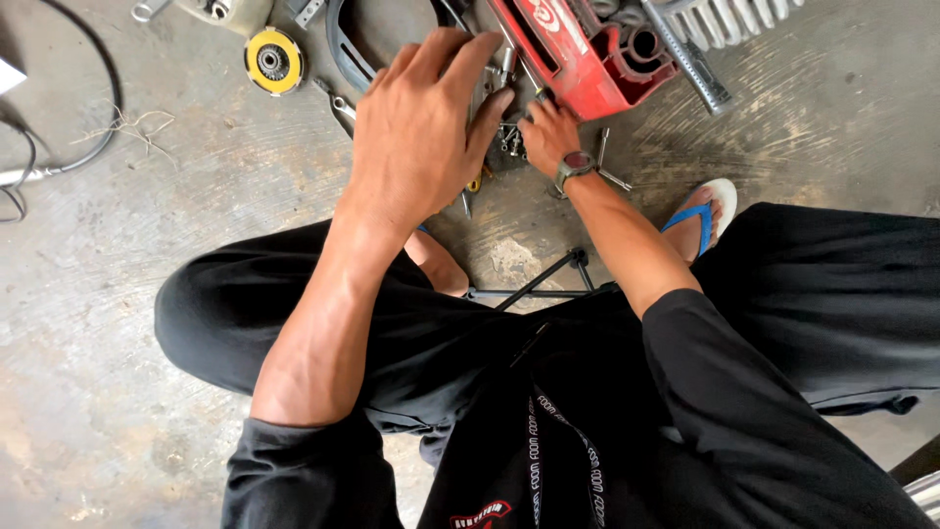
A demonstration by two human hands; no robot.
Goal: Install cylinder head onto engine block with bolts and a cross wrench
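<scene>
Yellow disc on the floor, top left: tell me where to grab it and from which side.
Judging by its pose, take the yellow disc by its outer rim, coming straight down from above. It lies flat on the concrete floor with bare floor on its left and lower sides. The dark hub looks too small to pinch. The left hand is nearest.

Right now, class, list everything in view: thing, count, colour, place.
red machine part: one, red, top centre on floor
small metal parts: several, silver, between the hands
yellow disc: one, yellow and grey, top left
cable: one, black, far left
spanner: one, silver, right of disc
concrete floor: grey
sandal: one, white and blue, right
left hand: raised over parts
right hand: on parts, wears a watch
</scene>
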